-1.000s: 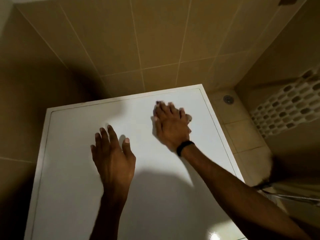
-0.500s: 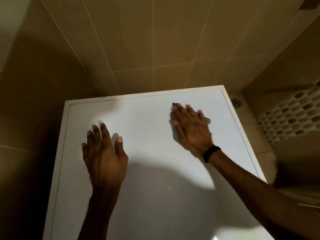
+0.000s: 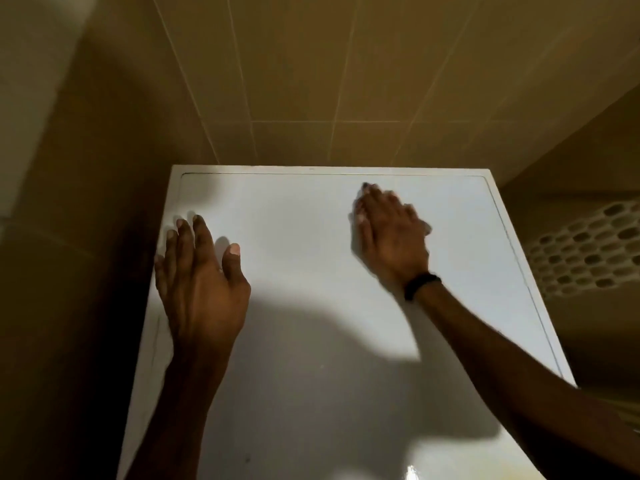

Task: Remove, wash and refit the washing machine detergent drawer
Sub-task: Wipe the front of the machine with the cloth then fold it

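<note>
Item: washing machine [image 3: 311,230], seen from above; only its flat white top panel shows, with a thin dark seam running just inside the rear and side edges. Position: lower centre of the view, its rear edge against a beige tiled wall [image 3: 294,81], its left side next to a second wall in deep shadow. The detergent drawer cannot be located from this angle; only the lid surface of the machine shows. Left hand [image 3: 201,282]: palm down at the left edge of the top panel, fingers straight and slightly fanned, thumb held apart to the right, little finger reaching past the panel's edge; relaxed and flat, gripping nothing. Whether the palm rests on the panel or hovers just above it cannot be told. Right hand [image 3: 391,237]: palm down on the rear right part of the panel, near the back seam, fingers straight and together, pointing towards the wall; blurred by motion, flat and unclenched. A pale patch shows along its left edge, but whether something lies under the palm cannot be told. Black wristband [image 3: 420,285]: on the right wrist. Both forearms are bare and enter from the bottom of the view, well apart. Shadows of the arms fall across the middle and front of the panel. Right of the machine: a band of small hexagonal mosaic tiles [image 3: 588,251] on a dim side surface.
</note>
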